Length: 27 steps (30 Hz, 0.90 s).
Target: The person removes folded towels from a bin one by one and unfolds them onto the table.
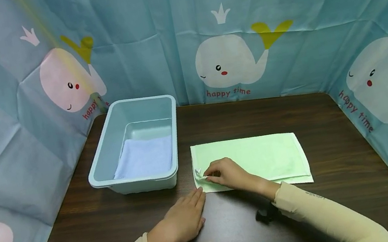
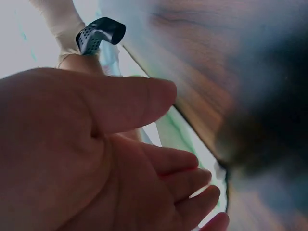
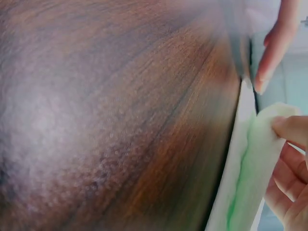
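Green towel (image 1: 258, 153) toward far edge of worktop (image 1: 348, 197). Right hand (image 1: 232, 174) pinches left end, likely lifting; left hand (image 1: 184, 220), straight-fingered, probably steadies.

Crisp head view, hazy wrist views

The head view is bright, with soft glare on the surface (image 1: 233, 235) and shadow beneath the right sleeve (image 1: 327, 212). A yellowish streak tints the curtain (image 1: 171, 34). The left wrist view washes out at upper left.
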### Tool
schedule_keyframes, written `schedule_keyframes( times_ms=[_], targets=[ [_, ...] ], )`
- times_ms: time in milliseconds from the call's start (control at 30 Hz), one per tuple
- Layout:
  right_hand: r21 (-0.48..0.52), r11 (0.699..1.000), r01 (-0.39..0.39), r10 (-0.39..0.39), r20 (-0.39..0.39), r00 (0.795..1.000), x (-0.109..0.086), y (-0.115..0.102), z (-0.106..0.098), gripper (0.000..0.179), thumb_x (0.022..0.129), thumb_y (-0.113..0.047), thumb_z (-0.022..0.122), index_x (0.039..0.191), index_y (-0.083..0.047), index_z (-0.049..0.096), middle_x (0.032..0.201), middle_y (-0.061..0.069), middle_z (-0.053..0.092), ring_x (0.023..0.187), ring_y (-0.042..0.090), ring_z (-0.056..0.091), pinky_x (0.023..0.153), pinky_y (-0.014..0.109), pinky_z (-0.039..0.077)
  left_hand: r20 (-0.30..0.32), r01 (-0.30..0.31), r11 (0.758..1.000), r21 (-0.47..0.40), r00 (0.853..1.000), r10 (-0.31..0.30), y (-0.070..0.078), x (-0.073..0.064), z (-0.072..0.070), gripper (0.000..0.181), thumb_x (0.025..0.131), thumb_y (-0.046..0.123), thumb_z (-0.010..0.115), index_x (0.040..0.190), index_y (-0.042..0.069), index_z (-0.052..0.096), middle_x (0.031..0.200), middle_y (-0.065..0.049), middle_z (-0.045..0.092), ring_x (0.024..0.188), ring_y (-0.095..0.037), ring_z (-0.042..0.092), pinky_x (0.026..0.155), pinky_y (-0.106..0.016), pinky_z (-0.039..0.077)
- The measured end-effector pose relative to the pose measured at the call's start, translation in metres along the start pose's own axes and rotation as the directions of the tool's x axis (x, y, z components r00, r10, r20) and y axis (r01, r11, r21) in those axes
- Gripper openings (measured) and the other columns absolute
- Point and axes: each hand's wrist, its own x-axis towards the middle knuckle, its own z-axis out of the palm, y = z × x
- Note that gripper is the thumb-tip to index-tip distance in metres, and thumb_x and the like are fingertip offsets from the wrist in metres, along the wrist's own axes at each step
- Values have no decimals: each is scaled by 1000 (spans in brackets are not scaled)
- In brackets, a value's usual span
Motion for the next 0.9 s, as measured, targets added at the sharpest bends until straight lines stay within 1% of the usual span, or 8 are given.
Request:
schedule_keyframes(
  times_ms=[100,200,367,500,600,733,833,900],
  targets=[
    [9,1000,-3,3,0,1000,0,1,0,11,88,-16,75,97,-11,79,88,-1,76,73,4,67,66,13,52,19,-28,1000,0,999,28,0,3,4,63,101,33,53,153,4,34,163,-13,29,151,-29,32,117,-47,38],
    [19,1000,-11,11,3,1000,1,2,0,11,89,-17,74,97,-11,79,89,-1,76,72,3,66,66,13,51,22,-44,999,1,999,43,0,6,7,64,101,35,52,154,4,32,164,-13,26,151,-28,30,118,-46,36],
    [47,998,-30,30,12,999,2,5,-2,12,89,-17,74,98,-11,79,90,-1,77,74,3,67,67,14,52,13,-48,999,12,999,48,-1,10,8,64,101,34,53,154,4,33,163,-13,28,151,-28,31,118,-45,36],
    [68,996,-52,52,2,999,5,8,-8,13,88,-18,74,97,-11,79,90,-1,77,74,3,67,66,16,52,4,-48,998,34,999,48,-1,10,8,63,101,35,53,153,5,35,163,-12,31,150,-28,33,118,-44,37],
    [110,991,-74,75,-2,997,9,11,-12,13,88,-19,74,97,-11,80,90,-1,77,75,4,68,68,17,54,0,-50,998,44,999,50,0,10,7,62,101,35,53,152,5,36,162,-12,32,149,-27,34,117,-44,38],
    [183,974,-133,134,12,991,13,17,-17,14,87,-20,75,98,-13,80,92,0,78,81,6,71,72,19,56,-1,-47,998,41,999,47,0,11,6,61,101,35,53,152,5,38,161,-11,34,149,-27,36,117,-44,38],
    [195,965,-176,174,23,984,18,24,-22,14,87,-22,75,98,-15,80,94,-2,78,82,5,70,72,19,55,-2,-45,999,29,999,45,0,11,6,60,101,34,53,152,5,38,161,-11,35,149,-27,36,117,-44,38],
    [192,965,-180,178,27,984,22,28,-27,14,87,-23,75,98,-16,80,95,-1,78,82,5,68,71,20,55,-3,-46,999,27,999,46,0,12,6,60,101,33,53,151,5,38,161,-11,35,149,-27,36,117,-44,37]
  ],
)
